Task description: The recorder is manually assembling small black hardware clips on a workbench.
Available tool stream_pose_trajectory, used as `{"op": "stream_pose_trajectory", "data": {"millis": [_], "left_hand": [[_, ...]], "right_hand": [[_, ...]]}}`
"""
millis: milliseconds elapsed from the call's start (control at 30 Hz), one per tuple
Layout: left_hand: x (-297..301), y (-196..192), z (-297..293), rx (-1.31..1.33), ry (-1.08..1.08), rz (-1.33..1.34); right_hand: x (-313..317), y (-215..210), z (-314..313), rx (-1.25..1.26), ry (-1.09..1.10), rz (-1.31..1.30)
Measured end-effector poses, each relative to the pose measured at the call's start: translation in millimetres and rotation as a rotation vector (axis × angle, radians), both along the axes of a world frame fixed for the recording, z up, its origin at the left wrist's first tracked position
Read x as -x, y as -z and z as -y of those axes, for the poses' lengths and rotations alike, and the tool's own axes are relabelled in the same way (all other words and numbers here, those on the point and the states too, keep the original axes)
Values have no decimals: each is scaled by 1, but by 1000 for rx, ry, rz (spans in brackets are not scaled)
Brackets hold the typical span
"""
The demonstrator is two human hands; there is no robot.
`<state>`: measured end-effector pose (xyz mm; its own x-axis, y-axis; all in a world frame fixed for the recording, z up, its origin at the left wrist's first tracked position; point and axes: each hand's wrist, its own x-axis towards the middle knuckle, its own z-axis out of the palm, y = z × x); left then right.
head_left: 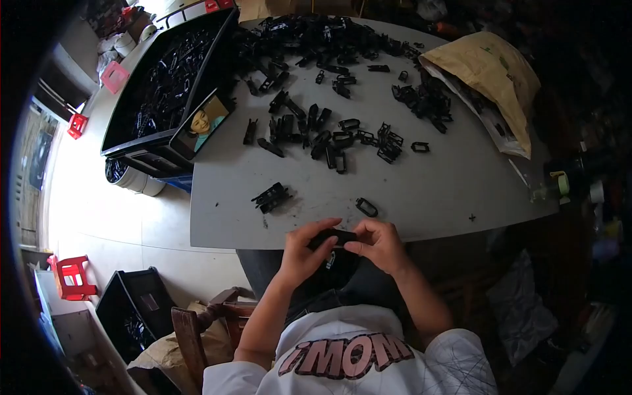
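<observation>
There are two hands, the left hand (pixel 307 247) and the right hand (pixel 380 246), and one black plastic part (pixel 343 236) between them. I count one table (pixel 441 191), one phone (pixel 217 118), one brown paper sack (pixel 487 62), at least two black crates (pixel 141 289) and two red stools (pixel 78 120). Loose black parts (pixel 270 197) are many dozens, too overlapped for exact counting

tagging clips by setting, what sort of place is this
Probably a small workshop: black parts lie scattered across a grey table, more fill a large black crate, and an open brown sack lies at the right.
</observation>
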<state>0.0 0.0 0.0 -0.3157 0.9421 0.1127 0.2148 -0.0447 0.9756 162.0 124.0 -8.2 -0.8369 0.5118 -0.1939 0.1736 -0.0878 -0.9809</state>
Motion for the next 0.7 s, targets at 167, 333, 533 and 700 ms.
{"op": "stream_pose_trajectory", "data": {"millis": [167,333,533,700], "left_hand": [[-9,-5,-1,-14,-62,245],[-11,-3,0,4,-99,359],[-6,1,10,14,-218,386],[26,15,24,2,-557,-57]], "right_hand": [[3,-14,3,-18,48,-51],[7,-12,5,148,72,-128],[21,-20,-25,13,53,-8],[42,-4,-106,-789,409,327]]}}
